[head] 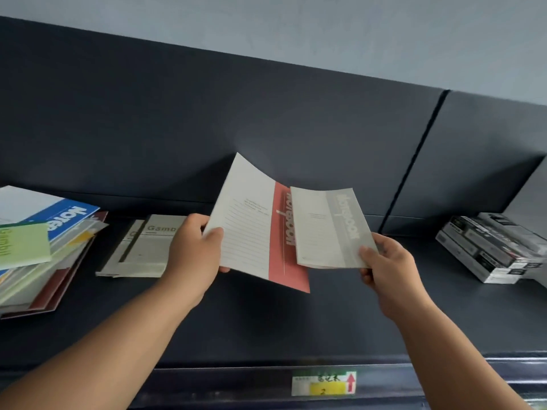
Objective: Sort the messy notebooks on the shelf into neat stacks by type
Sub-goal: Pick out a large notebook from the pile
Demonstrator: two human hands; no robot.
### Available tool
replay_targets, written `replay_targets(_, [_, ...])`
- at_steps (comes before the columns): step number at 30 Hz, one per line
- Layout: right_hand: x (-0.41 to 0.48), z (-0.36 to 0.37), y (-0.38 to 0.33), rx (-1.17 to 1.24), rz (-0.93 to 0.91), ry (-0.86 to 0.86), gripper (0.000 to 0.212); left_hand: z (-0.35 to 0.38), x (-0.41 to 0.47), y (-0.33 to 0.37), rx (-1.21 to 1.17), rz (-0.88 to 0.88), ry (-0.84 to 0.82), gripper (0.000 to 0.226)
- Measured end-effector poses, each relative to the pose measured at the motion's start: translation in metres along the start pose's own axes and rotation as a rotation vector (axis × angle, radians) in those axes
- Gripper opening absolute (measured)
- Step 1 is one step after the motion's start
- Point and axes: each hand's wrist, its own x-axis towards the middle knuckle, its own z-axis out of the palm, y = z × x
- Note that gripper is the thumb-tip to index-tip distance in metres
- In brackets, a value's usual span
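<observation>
A: Nearest you: shelf tag (324, 383), yellow, red arrow. What do your hands hold?

B: Your left hand (194, 250) pinches the red notebook (260, 229); your right hand (381, 261) grips the grey notebook (331, 229), both marked "notebook", lifted above the shelf (266, 327).

A: Progress?

B: Early, I judge. Left of your left hand: small "Gambol" stack (142, 250), then the messy pile (44, 253), "NOTE" legible. Boxes (491, 247) beyond your right.
</observation>
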Motion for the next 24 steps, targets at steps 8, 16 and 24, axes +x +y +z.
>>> replay_targets(8, [0.026, -0.050, 0.031, -0.068, 0.073, 0.025, 0.028, 0.041, -0.016, -0.018, 0.054, -0.085, -0.019, 0.016])
replay_targets(16, [0.037, -0.066, 0.053, -0.289, 0.097, 0.033, 0.028, 0.054, -0.027, -0.041, 0.184, -0.142, 0.007, 0.012])
replay_targets(24, [0.031, -0.067, 0.049, -0.705, 0.012, 0.027, 0.012, 0.045, -0.027, -0.058, 0.852, -0.024, -0.020, 0.017])
